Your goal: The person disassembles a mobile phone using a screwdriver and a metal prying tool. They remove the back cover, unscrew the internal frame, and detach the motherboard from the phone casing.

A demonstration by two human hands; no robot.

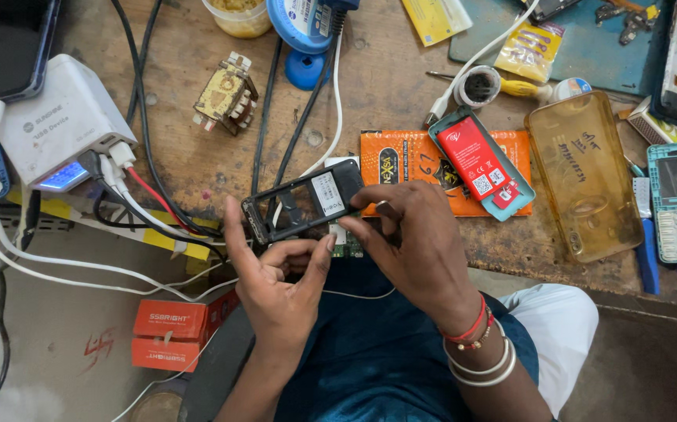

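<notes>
Head view. Both hands work at the near edge of a worn wooden workbench [385, 86], above the person's lap.

The left hand [276, 285] is closed on the left end of a black phone frame [303, 202]: the thumb runs up the frame's outer left edge, and the curled fingers press beneath its lower edge. The right hand [416, 242] is closed on the frame's right end, the thumb lying along the right edge near the top corner and the fingers wrapped below. The frame therefore spans the gap between the two grips, tilted with its right end higher, its open inner side facing the camera. A small green circuit board [348, 247] shows just under the frame, between the fingertips of both hands; whether either hand holds it cannot be told. The right wrist carries bangles and a red thread.

Items about the hands:
- An orange packet [409, 156] lies on the bench just beyond the right hand.
- A teal phone back cover holding a red battery [475, 156] lies partly on that packet.
- A clear amber phone case [584, 172] sits to its right.
- A white charging hub [61, 117] with cables plugged in stands well to the left.
- Two red boxes [170, 332] lie low at the left.
</notes>
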